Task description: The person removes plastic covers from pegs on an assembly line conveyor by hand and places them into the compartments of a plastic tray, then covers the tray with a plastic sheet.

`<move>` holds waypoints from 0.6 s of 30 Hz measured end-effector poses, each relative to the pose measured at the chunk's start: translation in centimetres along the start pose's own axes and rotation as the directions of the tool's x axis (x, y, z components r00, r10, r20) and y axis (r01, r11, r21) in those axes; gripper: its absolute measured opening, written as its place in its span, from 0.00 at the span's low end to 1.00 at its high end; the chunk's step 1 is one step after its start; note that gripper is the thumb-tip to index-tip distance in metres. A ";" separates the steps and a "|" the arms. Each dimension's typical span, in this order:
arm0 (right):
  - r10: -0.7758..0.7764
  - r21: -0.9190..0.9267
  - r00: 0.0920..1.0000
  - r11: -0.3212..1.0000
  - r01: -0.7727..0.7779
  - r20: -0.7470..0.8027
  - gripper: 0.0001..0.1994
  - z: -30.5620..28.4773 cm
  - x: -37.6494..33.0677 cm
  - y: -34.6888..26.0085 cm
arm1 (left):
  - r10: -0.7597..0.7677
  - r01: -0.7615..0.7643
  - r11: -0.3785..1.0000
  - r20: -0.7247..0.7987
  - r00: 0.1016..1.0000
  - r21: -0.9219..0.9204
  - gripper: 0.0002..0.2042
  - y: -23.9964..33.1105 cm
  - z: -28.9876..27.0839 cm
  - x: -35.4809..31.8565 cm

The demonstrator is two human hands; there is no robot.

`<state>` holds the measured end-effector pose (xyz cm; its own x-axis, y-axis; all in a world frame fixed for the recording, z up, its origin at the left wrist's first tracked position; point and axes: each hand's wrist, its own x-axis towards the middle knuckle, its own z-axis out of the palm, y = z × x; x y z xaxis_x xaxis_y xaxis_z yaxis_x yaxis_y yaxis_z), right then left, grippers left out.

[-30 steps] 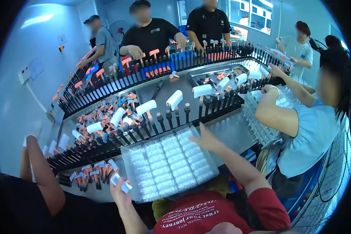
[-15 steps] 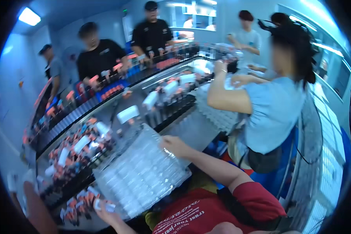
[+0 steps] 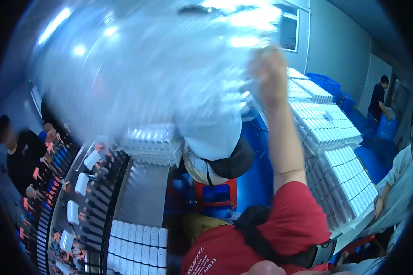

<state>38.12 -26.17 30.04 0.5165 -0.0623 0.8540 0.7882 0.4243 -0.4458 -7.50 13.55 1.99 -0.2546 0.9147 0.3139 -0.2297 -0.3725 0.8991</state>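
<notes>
A clear plastic tray [image 3: 147, 78], smeared by motion, fills the upper part of the view. My right hand [image 3: 270, 75] is raised on an outstretched arm and closed on the tray's right edge. My left hand does not show. Below me on the bench, white rectangular pieces [image 3: 137, 247] lie in neat rows. Under the raised tray's lower edge stands a stack of clear trays [image 3: 153, 144] holding white pieces. The tray hides much of a co-worker in a light blue top [image 3: 211, 133].
Left, a conveyor line carries white pieces [image 3: 72, 213] beside black fixtures; a person in black [image 3: 23, 165] works across it. Right, tall stacks of filled trays [image 3: 326, 123] stand near a person in pale clothing [image 3: 397, 183]. A red stool [image 3: 231, 190] and blue bins [image 3: 323, 82] are around.
My view has swung right, toward the tray stacks. My right hand has lifted the clear tray from low before me to high up. My left hand has left the view.
</notes>
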 end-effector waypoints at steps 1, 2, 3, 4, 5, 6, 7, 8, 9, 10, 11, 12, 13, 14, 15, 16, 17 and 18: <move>-0.093 0.043 0.994 0.994 0.096 -0.065 0.11 -4.1 2.2 -1.2 | -0.015 0.015 1.000 0.027 1.000 -0.002 0.13 -0.4 0.6 0.2; -0.179 0.081 0.976 0.978 0.190 -0.127 0.07 -8.0 4.4 -2.0 | -0.023 0.023 1.000 0.045 0.999 0.004 0.13 -0.6 1.2 0.3; -0.200 0.067 0.948 0.973 0.223 -0.247 0.08 -11.5 5.7 -2.9 | -0.029 0.028 1.000 0.063 0.998 0.012 0.13 -0.7 1.6 0.6; -0.220 0.019 0.917 0.971 0.240 -0.333 0.08 -14.7 6.5 -3.3 | -0.032 0.031 0.999 0.077 0.997 0.022 0.13 -0.8 1.8 0.8; -0.245 -0.032 0.876 0.966 0.255 -0.414 0.09 -18.2 6.8 -3.7 | -0.038 0.036 0.999 0.095 0.995 0.021 0.13 -0.9 2.2 1.0; -0.207 -0.099 0.844 0.978 0.182 -0.495 0.11 -22.8 6.7 -3.9 | -0.038 0.035 0.999 0.114 0.993 0.025 0.13 -0.9 2.6 1.3; -0.169 -0.151 0.801 0.984 0.099 -0.575 0.14 -27.6 6.1 -3.8 | -0.040 0.037 0.999 0.128 0.991 0.025 0.13 -0.8 2.7 1.4; -0.140 -0.164 0.704 0.986 0.034 -0.696 0.15 -31.1 5.3 -2.7 | -0.037 0.031 0.999 0.133 0.990 0.041 0.13 -0.3 2.6 1.5; -0.107 -0.161 0.591 0.986 -0.039 -0.800 0.16 -34.7 4.0 -1.4 | -0.032 0.025 0.998 0.138 0.990 0.051 0.13 0.1 2.3 1.5; -0.165 -0.187 0.612 0.982 0.029 -0.773 0.17 -39.6 1.5 -0.5 | -0.034 0.026 0.998 0.138 0.990 0.058 0.13 0.4 2.0 1.5; -0.214 -0.316 0.631 0.947 -0.052 -0.746 0.18 -43.6 0.3 0.3 | -0.068 0.061 0.997 0.136 0.988 0.055 0.13 -0.2 1.2 2.2; -0.348 -0.731 0.704 0.585 -0.352 -0.618 0.19 -47.8 -1.7 -2.3 | -0.105 0.100 0.994 0.148 0.983 0.041 0.13 -1.2 0.9 2.7; -0.364 -0.775 0.833 -0.338 -0.535 -0.416 0.20 -51.7 -3.6 -5.0 | -0.152 0.151 0.988 0.148 0.977 0.018 0.13 -2.8 0.1 3.1; -0.326 -0.500 0.894 -0.744 -0.444 -0.308 0.22 -52.8 -4.8 -6.4 | -0.185 0.187 0.982 0.132 0.974 0.002 0.13 -3.6 -0.9 3.0; -0.356 -0.442 0.862 -0.748 -0.495 -0.362 0.21 -53.4 -4.5 -6.9 | -0.230 0.235 0.972 0.130 0.964 -0.020 0.13 -4.6 -2.2 2.8; -0.414 -0.362 0.768 -0.704 -0.611 -0.489 0.21 -53.8 -8.0 -6.6 | -0.212 0.218 0.976 0.155 0.965 -0.017 0.13 -3.0 -1.7 2.2; -0.473 -0.292 0.700 -0.674 -0.679 -0.535 0.20 -53.3 -8.8 -6.2 | -0.173 0.185 0.981 0.170 0.970 -0.056 0.13 -1.5 -0.8 1.3; -0.522 -0.257 0.664 -0.648 -0.717 -0.536 0.20 -52.2 -8.5 -5.7 | -0.206 0.225 0.971 0.194 0.959 -0.081 0.12 -0.9 -1.0 1.0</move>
<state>46.77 -75.23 11.33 0.1111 -0.7470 0.6555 -0.7954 -0.4623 -0.3920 -8.46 14.59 1.20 -0.0147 0.9844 0.1755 -0.3565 -0.1691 0.9189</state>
